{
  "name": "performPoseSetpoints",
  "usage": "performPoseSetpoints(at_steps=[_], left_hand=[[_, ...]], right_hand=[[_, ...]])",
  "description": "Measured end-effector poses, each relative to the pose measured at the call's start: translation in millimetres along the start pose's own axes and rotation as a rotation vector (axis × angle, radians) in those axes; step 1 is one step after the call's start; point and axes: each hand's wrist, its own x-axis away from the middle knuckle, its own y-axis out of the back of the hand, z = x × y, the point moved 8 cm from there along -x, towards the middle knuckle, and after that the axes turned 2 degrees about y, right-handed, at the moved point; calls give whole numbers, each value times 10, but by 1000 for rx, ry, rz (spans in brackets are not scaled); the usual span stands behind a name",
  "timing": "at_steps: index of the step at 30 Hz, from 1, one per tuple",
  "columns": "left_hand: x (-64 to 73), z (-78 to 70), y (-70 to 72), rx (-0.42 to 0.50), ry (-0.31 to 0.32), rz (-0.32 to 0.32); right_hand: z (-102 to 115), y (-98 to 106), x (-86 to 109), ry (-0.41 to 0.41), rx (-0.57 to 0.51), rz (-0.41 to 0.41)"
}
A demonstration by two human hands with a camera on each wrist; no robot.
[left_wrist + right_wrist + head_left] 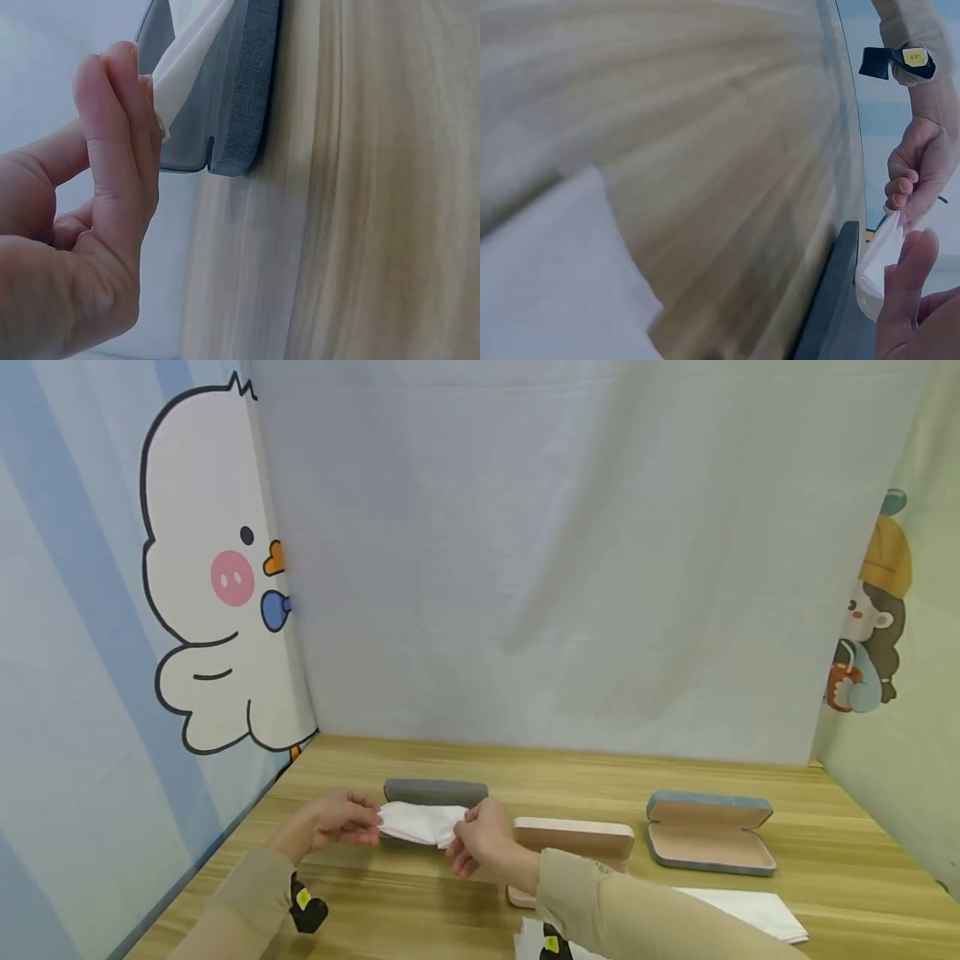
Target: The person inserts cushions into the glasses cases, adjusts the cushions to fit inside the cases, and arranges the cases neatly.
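Note:
A folded white cloth (422,822) is stretched between my two hands, over an open dark grey glasses case (437,792). My left hand (339,821) pinches the cloth's left end between thumb and fingers. At the other end, my right hand (483,839) pinches the right corner. The left wrist view shows the cloth (187,64) slanting into the fabric-covered case (251,90), beside the left hand's extended fingers (112,142). Behind the cloth the case's raised lid shows; most of its base is hidden.
An open cream glasses case (573,835) stands to the right, partly behind my right forearm. Farther right sits an open blue-grey case (711,850) with a peach lining. White cloths (761,912) lie near the front. Curtains border the wooden table (405,906).

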Motion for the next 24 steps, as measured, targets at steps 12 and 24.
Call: performPoseSetpoints(at_steps=[12, 24], left_hand=[[-140, -28, -16, 28, -3, -52], [-233, -9, -49, -57, 10, -105]], right_hand=[[48, 72, -129, -42, 96, -54], [15, 53, -155, -4, 170, -64]])
